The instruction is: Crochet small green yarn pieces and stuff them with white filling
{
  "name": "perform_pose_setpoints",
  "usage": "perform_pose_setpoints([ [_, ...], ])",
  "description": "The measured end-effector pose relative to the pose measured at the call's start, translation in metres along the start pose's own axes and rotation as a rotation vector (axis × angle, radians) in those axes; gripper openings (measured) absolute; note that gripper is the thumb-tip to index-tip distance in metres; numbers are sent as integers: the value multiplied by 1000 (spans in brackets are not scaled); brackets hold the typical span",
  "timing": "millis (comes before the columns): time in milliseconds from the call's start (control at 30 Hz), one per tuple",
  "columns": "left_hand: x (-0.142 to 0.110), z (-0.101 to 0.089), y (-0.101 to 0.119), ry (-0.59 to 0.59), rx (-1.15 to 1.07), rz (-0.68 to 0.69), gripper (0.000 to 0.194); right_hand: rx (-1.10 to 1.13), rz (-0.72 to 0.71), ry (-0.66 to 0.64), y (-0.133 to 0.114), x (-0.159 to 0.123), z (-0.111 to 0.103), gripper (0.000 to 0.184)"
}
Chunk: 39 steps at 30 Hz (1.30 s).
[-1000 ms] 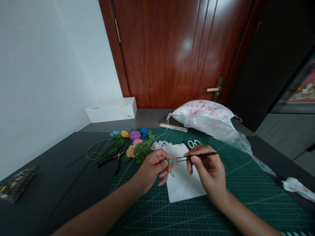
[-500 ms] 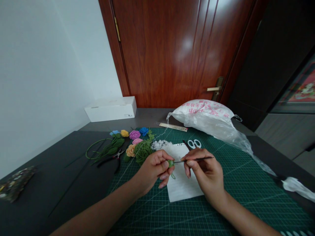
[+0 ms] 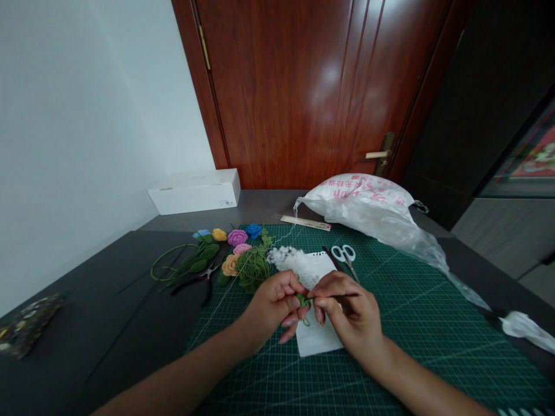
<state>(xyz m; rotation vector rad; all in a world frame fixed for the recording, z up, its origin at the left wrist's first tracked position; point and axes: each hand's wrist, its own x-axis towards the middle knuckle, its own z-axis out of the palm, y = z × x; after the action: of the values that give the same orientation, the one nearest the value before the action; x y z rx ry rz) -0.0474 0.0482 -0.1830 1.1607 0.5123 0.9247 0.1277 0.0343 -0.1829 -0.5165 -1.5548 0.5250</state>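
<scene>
Between the fingers of my left hand (image 3: pixel 280 306) is a small green crochet piece (image 3: pixel 303 301), with a loop of green yarn hanging below it. My right hand (image 3: pixel 349 306) grips a dark, thin crochet hook (image 3: pixel 344 296), its tip at the green piece and hidden by my fingers. Both hands are closed and nearly touch, above a sheet of white paper (image 3: pixel 316 341). Left of them lies a heap of green yarn (image 3: pixel 254 270). Fluffy white stuffing (image 3: pixel 289 257) rests at the top of the paper.
Beyond my right hand are white-handled scissors (image 3: pixel 343 253) on the green cutting mat (image 3: pixel 416 323). Pliers (image 3: pixel 206 280) and crocheted flowers (image 3: pixel 237 237) lie to the left. At the back stand a white box (image 3: pixel 195 193) and a large plastic bag (image 3: pixel 359 199), with a ruler (image 3: pixel 306 222) between.
My right hand has moved left with the crochet hook, closing in on my left hand. The hook now reaches further into the green piece, and more of the scissors shows.
</scene>
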Motion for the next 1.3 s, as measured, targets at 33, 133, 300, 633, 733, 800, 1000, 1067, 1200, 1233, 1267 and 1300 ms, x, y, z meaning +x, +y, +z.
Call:
perform_pose_setpoints([
  [33,1,0,1,2,-4,11,23,33,40,-4,1,1,-1,8],
  [133,5,1,6,51,2,43,20,129,162,52,-1,8,-7,4],
  [300,6,3,15,148,32,62,21,146,117,170,-13,16,-11,5],
  [633,8,-3,2,-26,-34,181,17,176,188,148,-9,9,-6,5],
  [733,8,-3,1,-26,-31,180,16,179,222,136,-7,7,-4,5],
  [800,8,-3,1,-20,-24,183,17,188,231,133,-8,6,-2,5],
  [1000,5,-3,-3,5,18,122,22,135,187,56,-7,1,0,9],
  [1067,3,-3,-4,27,59,85,22,12,88,6,-5,-2,2,11],
  [1200,3,-2,-3,79,147,46,21,-43,25,-55,0,0,4,12],
  [1233,5,-2,-2,88,161,42,21,12,73,-36,1,2,2,10],
  [1267,6,-3,0,101,175,41,20,86,140,-2,1,6,-2,8],
  [1300,8,-4,2,120,186,47,20,148,206,55,1,11,-7,6],
])
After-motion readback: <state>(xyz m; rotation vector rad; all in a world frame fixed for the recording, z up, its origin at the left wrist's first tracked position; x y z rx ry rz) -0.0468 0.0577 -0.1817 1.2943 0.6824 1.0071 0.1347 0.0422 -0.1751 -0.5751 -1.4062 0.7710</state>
